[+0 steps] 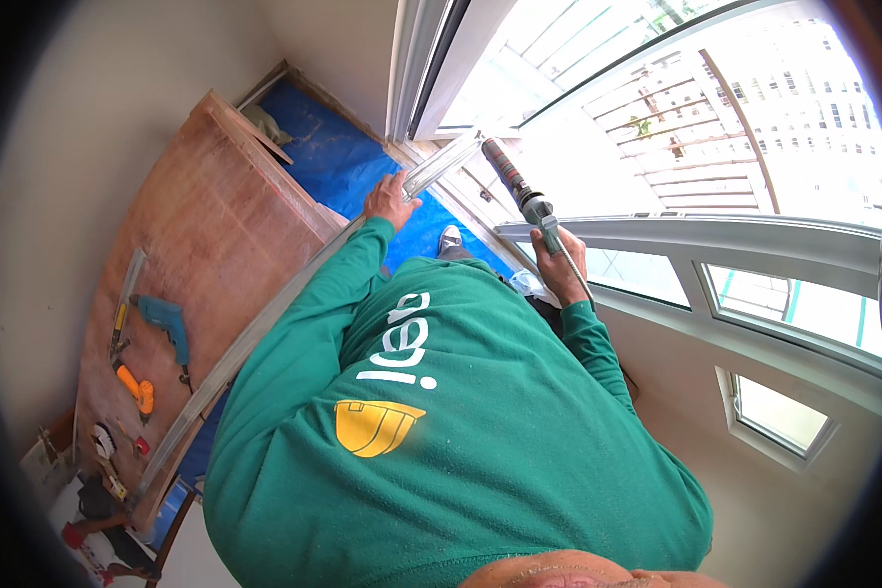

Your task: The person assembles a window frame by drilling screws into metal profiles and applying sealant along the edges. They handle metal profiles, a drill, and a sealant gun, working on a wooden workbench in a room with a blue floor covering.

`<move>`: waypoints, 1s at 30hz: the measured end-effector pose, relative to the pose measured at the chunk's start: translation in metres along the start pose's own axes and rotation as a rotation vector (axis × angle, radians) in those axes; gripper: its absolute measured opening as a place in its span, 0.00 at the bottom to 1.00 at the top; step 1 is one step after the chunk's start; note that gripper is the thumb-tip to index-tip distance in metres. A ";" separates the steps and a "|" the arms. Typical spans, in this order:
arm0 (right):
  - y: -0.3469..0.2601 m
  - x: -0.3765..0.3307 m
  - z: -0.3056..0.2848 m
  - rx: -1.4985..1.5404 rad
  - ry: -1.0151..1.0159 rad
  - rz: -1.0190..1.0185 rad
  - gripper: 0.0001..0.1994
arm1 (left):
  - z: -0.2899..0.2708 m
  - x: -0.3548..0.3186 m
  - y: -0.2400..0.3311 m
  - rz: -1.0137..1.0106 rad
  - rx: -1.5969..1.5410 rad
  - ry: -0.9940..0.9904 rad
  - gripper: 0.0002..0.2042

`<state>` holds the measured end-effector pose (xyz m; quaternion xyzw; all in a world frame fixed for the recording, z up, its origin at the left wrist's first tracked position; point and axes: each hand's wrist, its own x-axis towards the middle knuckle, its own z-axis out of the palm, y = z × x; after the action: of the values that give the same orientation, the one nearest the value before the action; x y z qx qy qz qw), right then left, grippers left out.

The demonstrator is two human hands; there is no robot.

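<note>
In my right hand (pixel 566 272) is a caulking gun (pixel 537 208), its grip under my closed fingers. A dark printed sealant cartridge (pixel 506 169) sits in the gun and points away from me, its front end close to the far end of a long pale metal profile (pixel 446 165). My left hand (pixel 388 202) is closed around this profile, which runs from the window side back past my left arm. Whether the nozzle touches the profile cannot be made out. My palm hides part of the profile.
A wooden tabletop (pixel 201 206) on my left carries a teal power drill (pixel 167 323), an orange-handled tool (pixel 135 387) and a brush (pixel 103 441). Blue sheeting (pixel 328 147) covers the floor, where my shoe (pixel 450 238) shows. A white-framed window (pixel 696 230) stands ahead and right.
</note>
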<state>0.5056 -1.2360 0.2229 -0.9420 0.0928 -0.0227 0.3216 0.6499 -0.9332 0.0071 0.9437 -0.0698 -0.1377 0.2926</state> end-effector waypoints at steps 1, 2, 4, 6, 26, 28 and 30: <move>0.001 0.004 0.001 0.000 0.006 0.020 0.15 | -0.002 -0.001 -0.001 0.003 -0.001 -0.006 0.42; 0.003 0.006 0.003 0.000 0.013 0.039 0.15 | -0.004 -0.001 -0.003 0.005 -0.001 -0.012 0.43; 0.000 0.004 0.002 -0.004 -0.008 0.014 0.15 | -0.004 -0.004 -0.009 -0.005 -0.004 -0.011 0.43; -0.010 -0.007 0.000 -0.015 -0.060 0.000 0.15 | -0.005 -0.010 -0.017 -0.024 -0.005 -0.003 0.43; -0.062 -0.066 0.026 -0.056 -0.182 -0.025 0.12 | -0.080 -0.194 -0.164 0.055 0.124 0.242 0.47; -0.056 -0.071 0.027 -0.055 -0.180 -0.065 0.12 | -0.087 -0.224 -0.184 0.002 0.145 0.309 0.46; -0.059 -0.073 0.027 -0.042 -0.169 -0.049 0.12 | -0.093 -0.264 -0.205 -0.084 0.165 0.366 0.45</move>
<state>0.4463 -1.1603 0.2383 -0.9491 0.0428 0.0508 0.3079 0.4373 -0.6601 0.0208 0.9758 0.0126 0.0303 0.2161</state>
